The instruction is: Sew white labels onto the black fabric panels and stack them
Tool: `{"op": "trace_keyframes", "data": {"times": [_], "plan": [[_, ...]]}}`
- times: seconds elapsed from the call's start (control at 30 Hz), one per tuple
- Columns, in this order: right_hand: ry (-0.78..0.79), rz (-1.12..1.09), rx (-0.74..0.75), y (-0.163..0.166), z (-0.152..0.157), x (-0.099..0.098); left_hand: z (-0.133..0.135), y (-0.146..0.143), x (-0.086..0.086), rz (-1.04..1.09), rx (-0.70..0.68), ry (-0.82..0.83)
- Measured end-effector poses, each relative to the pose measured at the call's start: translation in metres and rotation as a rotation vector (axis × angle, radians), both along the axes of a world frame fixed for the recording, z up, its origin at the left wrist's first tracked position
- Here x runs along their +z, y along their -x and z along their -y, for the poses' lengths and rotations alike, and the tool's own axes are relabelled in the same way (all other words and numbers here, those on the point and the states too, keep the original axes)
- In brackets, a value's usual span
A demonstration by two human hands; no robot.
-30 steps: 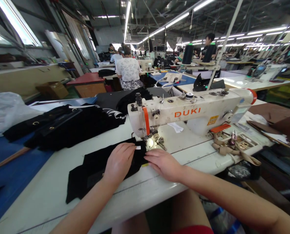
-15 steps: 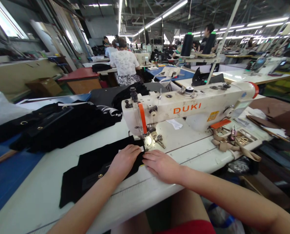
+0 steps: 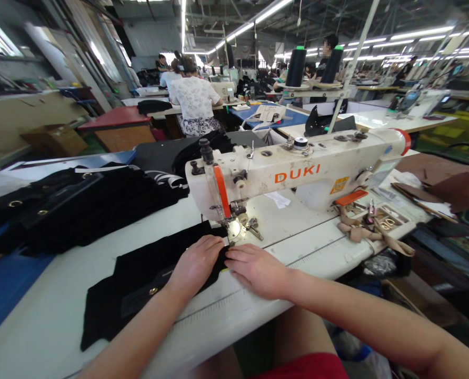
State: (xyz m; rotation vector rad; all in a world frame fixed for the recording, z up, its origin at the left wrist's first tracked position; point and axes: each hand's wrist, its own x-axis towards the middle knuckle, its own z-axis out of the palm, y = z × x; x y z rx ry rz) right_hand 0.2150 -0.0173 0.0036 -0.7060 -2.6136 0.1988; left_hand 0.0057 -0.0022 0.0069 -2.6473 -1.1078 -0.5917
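A black fabric piece (image 3: pixel 139 263) with a gold eyelet lies on the white sewing table, its right end at the needle area of the sewing machine (image 3: pixel 297 171). My left hand (image 3: pixel 197 263) presses on this fabric, fingers together and bent, close to the needle. A small white strip (image 3: pixel 226 241) shows at its fingertips. Just right of it, my right hand (image 3: pixel 258 271) holds down the fabric's near right corner with closed fingers. The fingertips of the two hands are a small distance apart. The stitching spot itself is partly hidden by the machine head.
A heap of black pieces (image 3: pixel 80 205) with gold eyelets lies at left. On the right, beige straps (image 3: pixel 355 229) sit beside a small tray (image 3: pixel 400 223) holding gold rings. Thread cones (image 3: pixel 296 67) stand behind the machine. Co-workers (image 3: pixel 195 97) sit farther back.
The view has swung slightly to the right, so everything appears farther left. Both hands stay on the black fabric beside the needle, with hardly any movement.
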Motion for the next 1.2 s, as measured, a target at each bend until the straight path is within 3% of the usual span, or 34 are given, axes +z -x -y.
{"op": "trace_keyframes", "data": {"times": [0.3,0.43,0.57,0.8,1.07,1.2], "plan": [[0.030,-0.008,0.011,-0.002,0.000,0.002,-0.001,0.001,0.000,-0.003,0.000,0.060],[0.048,-0.029,-0.062,0.000,-0.010,0.007,-0.001,0.001,0.001,-0.014,-0.005,0.031],[-0.018,0.045,-0.147,0.004,-0.028,0.010,0.004,0.002,0.000,-0.005,0.036,0.079],[-0.125,0.129,-0.115,0.007,-0.042,0.007,0.015,0.008,-0.005,-0.030,0.117,0.245],[-0.118,0.154,-0.145,0.008,-0.051,0.011,-0.001,0.003,-0.004,-0.016,0.161,0.268],[-0.114,0.152,-0.136,0.008,-0.049,0.011,0.004,0.000,-0.005,-0.032,0.190,0.296]]}}
